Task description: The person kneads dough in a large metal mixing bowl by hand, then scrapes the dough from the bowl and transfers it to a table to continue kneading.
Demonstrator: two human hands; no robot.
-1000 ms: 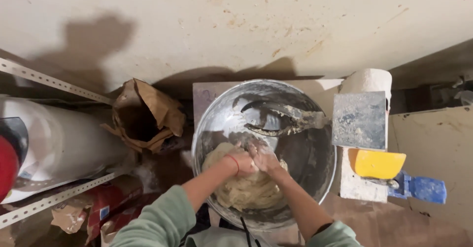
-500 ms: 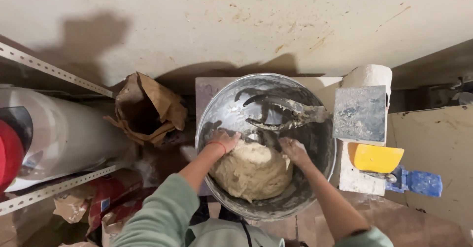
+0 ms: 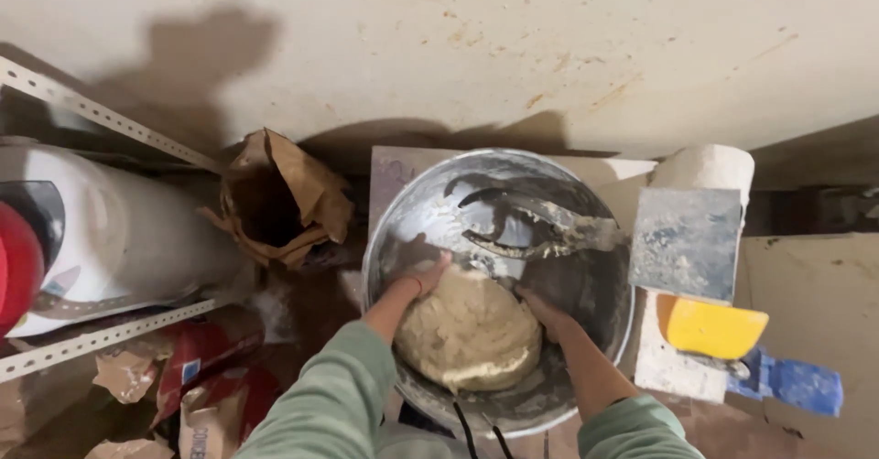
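Note:
A large metal bowl (image 3: 412, 212) stands on a pale board, holding a beige lump of dough (image 3: 469, 335). My left hand (image 3: 423, 278) presses against the dough's upper left side. On the lump's right side rests my right hand (image 3: 540, 313), cupping it. Both arms wear green sleeves. A dough-smeared metal utensil (image 3: 540, 232) lies across the far part of the bowl, apart from both hands.
An open brown paper bag (image 3: 279, 201) stands left of the bowl. A grey metal scraper (image 3: 687, 242), a yellow scraper (image 3: 712, 327) and a blue handle (image 3: 795, 384) lie to the right. A metal shelf rail (image 3: 101, 116) and a white container (image 3: 119, 230) are at left.
My hands moved apart from the top of the dough to its two sides, and the lump now shows between them. The view shifted slightly.

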